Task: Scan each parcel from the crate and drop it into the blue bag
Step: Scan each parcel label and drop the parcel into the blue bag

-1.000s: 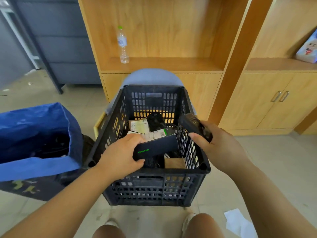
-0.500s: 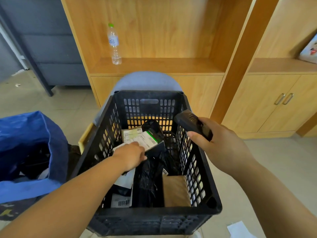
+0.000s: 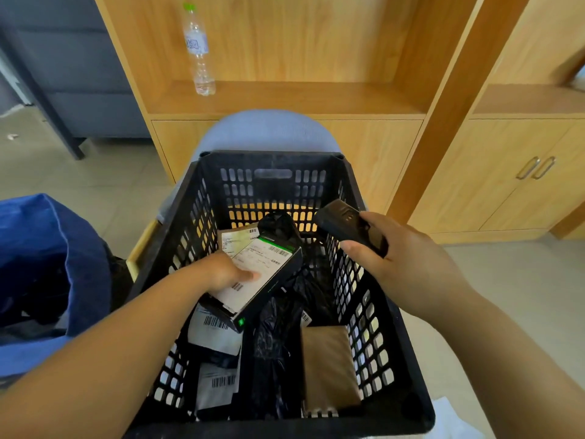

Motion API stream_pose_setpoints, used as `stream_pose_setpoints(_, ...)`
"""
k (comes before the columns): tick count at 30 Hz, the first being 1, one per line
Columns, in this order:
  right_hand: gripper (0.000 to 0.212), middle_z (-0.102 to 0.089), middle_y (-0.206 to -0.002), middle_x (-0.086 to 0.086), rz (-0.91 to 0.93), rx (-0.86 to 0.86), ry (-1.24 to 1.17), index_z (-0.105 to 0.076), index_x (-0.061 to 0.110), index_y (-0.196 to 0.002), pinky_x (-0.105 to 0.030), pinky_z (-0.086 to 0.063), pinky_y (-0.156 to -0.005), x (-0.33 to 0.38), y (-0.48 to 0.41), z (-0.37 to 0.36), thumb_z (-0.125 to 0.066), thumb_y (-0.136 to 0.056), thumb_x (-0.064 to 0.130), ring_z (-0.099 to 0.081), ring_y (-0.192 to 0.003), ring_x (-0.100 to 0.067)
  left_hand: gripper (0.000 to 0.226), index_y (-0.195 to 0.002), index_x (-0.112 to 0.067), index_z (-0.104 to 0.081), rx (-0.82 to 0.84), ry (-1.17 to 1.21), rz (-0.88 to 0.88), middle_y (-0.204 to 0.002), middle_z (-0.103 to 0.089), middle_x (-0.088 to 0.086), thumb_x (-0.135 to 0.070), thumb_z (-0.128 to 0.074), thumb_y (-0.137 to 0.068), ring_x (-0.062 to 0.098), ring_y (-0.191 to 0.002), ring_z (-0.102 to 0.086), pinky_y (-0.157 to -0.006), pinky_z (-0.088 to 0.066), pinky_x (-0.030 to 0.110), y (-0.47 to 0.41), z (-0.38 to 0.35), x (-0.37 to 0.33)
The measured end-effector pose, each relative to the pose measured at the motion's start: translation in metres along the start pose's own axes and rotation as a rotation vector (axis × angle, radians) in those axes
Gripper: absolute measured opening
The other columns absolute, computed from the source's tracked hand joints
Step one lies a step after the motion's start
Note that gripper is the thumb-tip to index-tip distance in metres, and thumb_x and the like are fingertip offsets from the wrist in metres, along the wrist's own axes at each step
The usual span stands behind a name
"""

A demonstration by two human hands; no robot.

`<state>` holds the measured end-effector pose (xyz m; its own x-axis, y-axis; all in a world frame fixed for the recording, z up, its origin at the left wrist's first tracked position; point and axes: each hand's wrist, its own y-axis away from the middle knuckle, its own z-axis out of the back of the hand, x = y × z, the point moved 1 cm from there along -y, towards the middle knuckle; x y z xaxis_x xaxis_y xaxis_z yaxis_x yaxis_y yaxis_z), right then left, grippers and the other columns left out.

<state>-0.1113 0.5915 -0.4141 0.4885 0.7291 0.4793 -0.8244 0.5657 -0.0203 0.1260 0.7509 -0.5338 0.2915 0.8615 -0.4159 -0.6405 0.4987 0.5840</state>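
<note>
The left hand (image 3: 221, 274) grips a box (image 3: 264, 274) by its near-left end, thumb on the white label, and holds it low inside the crate (image 3: 272, 188) with the label facing up. The box's long axis runs from near left to far right, so its far end points at the scanner (image 3: 343, 224). The right hand (image 3: 411, 261) is wrapped round the scanner just above and to the right of that end, with the nose aimed down and left toward the label. The bag (image 3: 47, 236) stands open to the left of the crate, so the left hand is the nearer one for the drop. There is one scanner, one bag, one crate and one box in hand. At least five more parcels lie below it, among them a brown parcel (image 3: 329, 365), but the black wraps run together and defy an exact count.
</note>
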Motion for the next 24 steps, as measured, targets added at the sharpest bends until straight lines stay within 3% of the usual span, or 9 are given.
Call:
stream_pose_setpoints(2,0.064,-0.055,-0.103,0.007,-0.001,0.027,0.038,-0.035,0.038,-0.143,-0.032,-0.047,-0.075,0.001,0.002,-0.001,-0.040,-0.087,0.068,-0.054,-0.093,-0.016,0.070,-0.141,-0.009,-0.042,0.000,0.055,0.037,-0.144,-0.047,0.008,-0.042,-0.068,-0.085,0.027,-0.129,-0.046,-0.102,-0.036,0.028,0.007,-0.003,-0.001)
stream_pose_setpoints(5,0.063,-0.054,-0.101,0.007,0.007,0.088,0.101,-0.034,0.039,-0.143,-0.032,-0.045,-0.074,0.003,0.005,0.000,-0.037,-0.088,0.069,-0.055,-0.091,-0.017,0.102,-0.150,-0.004,-0.016,-0.057,0.172,0.085,-0.153,-0.025,0.013,-0.048,-0.073,-0.077,0.030,-0.136,-0.036,-0.109,-0.032,0.033,0.011,-0.007,0.006)
stream_pose_setpoints(8,0.059,-0.057,-0.099,0.004,0.014,0.162,0.162,-0.034,0.040,-0.141,-0.034,-0.049,-0.076,0.006,0.007,0.001,-0.035,-0.089,0.068,-0.057,-0.089,-0.018,0.070,-0.135,-0.016,-0.028,-0.054,0.163,0.031,-0.140,-0.023,0.010,-0.039,-0.070,-0.084,0.029,-0.130,-0.039,-0.108,-0.036,0.035,0.018,-0.008,0.007)
stream_pose_setpoints(9,0.058,-0.057,-0.099,0.003,0.015,0.181,0.181,-0.035,0.039,-0.141,-0.035,-0.051,-0.078,0.006,0.007,0.002,-0.035,-0.090,0.067,-0.058,-0.089,-0.018,0.057,-0.122,-0.019,-0.027,-0.067,0.187,0.015,-0.134,-0.029,0.009,-0.033,-0.069,-0.086,0.028,-0.124,-0.045,-0.106,-0.040,0.036,0.022,-0.007,0.006)
stream_pose_setpoints(11,0.056,-0.058,-0.097,0.002,0.019,0.215,0.212,-0.036,0.037,-0.140,-0.037,-0.052,-0.078,0.007,0.008,0.002,-0.034,-0.091,0.065,-0.059,-0.087,-0.018,0.056,-0.112,-0.018,-0.021,-0.103,0.253,-0.005,-0.127,-0.046,0.011,-0.026,-0.070,-0.086,0.025,-0.109,-0.056,-0.094,-0.050,0.037,0.028,-0.006,0.005)
stream_pose_setpoints(13,0.054,-0.058,-0.093,0.001,0.027,0.252,0.245,-0.039,0.034,-0.137,-0.037,-0.053,-0.076,0.007,0.008,0.001,-0.034,-0.092,0.064,-0.060,-0.083,-0.018,0.061,-0.121,-0.015,-0.024,-0.164,0.321,-0.020,-0.127,-0.048,0.014,-0.028,-0.072,-0.084,0.027,-0.106,-0.057,-0.090,-0.052,0.040,0.036,-0.004,0.004)
stream_pose_setpoints(16,0.052,-0.055,-0.091,0.000,0.025,0.284,0.308,-0.042,0.031,-0.133,-0.039,-0.054,-0.076,0.007,0.010,0.002,-0.034,-0.093,0.063,-0.059,-0.082,-0.020,0.066,-0.141,-0.015,-0.030,-0.251,0.337,-0.071,-0.138,-0.034,0.012,-0.031,-0.066,-0.088,0.033,-0.122,-0.044,-0.105,-0.041,0.047,0.049,-0.003,0.002)
stream_pose_setpoints(21,0.043,-0.058,-0.083,0.000,0.054,0.275,0.333,-0.045,0.029,-0.122,-0.037,-0.055,-0.069,0.008,0.014,0.005,-0.032,-0.095,0.059,-0.060,-0.076,-0.020,0.056,-0.140,-0.017,-0.036,-0.350,0.436,-0.154,-0.134,-0.032,0.009,-0.024,-0.061,-0.091,0.027,-0.118,-0.041,-0.098,-0.041,0.039,0.075,-0.004,0.008)
stream_pose_setpoints(24,0.045,-0.059,-0.083,0.000,0.075,0.254,0.360,-0.044,0.028,-0.126,-0.038,-0.055,-0.071,0.012,0.018,0.011,-0.030,-0.096,0.058,-0.060,-0.077,-0.020,0.062,-0.138,-0.016,-0.037,-0.368,0.478,-0.144,-0.131,-0.034,0.007,-0.030,-0.066,-0.085,0.031,-0.123,-0.043,-0.105,-0.039,0.047,0.090,-0.004,0.013)
